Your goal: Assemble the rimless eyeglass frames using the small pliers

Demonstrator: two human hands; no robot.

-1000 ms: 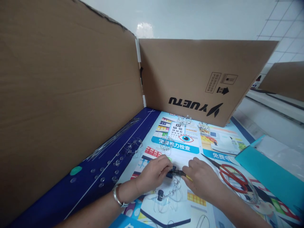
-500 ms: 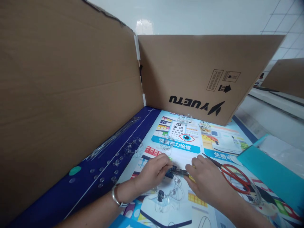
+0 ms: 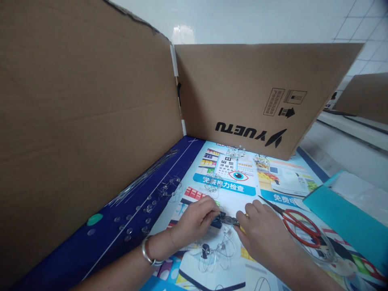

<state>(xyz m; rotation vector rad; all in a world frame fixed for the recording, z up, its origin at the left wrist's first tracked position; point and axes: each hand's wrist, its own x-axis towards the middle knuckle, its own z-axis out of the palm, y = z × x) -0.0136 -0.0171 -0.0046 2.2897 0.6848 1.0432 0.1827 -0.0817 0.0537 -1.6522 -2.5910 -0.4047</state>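
My left hand (image 3: 200, 216) pinches one end of a looped wire piece strung with clear beads (image 3: 220, 245). The rest of that beaded wire hangs in a ring of loops below the fingers, over the printed sheet. In my right hand (image 3: 261, 228) is a pair of pliers (image 3: 228, 220) with yellow handles, mostly covered by the fingers. The jaws point left and meet the wire right beside my left fingertips; whether they grip it is too small to tell. Red-handled scissors (image 3: 301, 226) lie just right of my right hand.
Loose clear beads (image 3: 147, 208) and straight wires (image 3: 142, 178) lie on the dark blue strip at left, near a green disc (image 3: 95, 219). More beaded wire pieces (image 3: 213, 182) sit farther back. Cardboard panels (image 3: 242, 89) wall the left and back. A teal folder (image 3: 348, 210) is at right.
My right hand has turned slightly around the pliers, and less of the yellow handle shows. My left hand stays in place on the wire.
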